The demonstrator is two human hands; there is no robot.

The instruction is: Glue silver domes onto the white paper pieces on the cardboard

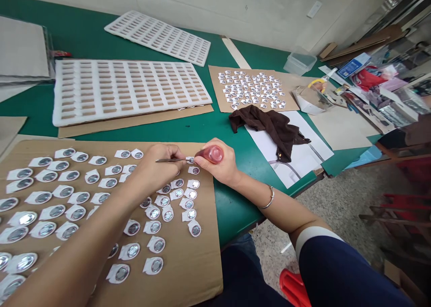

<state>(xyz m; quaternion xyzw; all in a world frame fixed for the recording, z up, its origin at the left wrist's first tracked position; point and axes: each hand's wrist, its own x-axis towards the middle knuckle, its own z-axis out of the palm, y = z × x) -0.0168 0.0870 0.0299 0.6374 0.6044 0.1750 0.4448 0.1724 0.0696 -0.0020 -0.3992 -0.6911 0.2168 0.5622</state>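
Note:
My left hand (156,165) is closed on thin metal tweezers (164,160), whose tips reach a small white piece (190,160) near the cardboard's far right corner. Wrapped in my right hand (224,165) is a red squeeze bottle (213,154), its round base towards me and its front end down by that same piece. Whether the bottle's tip touches the piece is hidden. Across the brown cardboard sheet (182,271) lie many white tabbed pieces with round shiny discs, such as one white tabbed piece (156,265); my left forearm covers some of them.
Behind stand a slotted white foam tray (134,89) and a second foam tray (161,35). Another cardboard sheet (222,101) holds more white pieces. To the right are a dark brown cloth (266,125), white paper (269,161), a clear plastic tub (299,62) and yellow-handled scissors (318,83).

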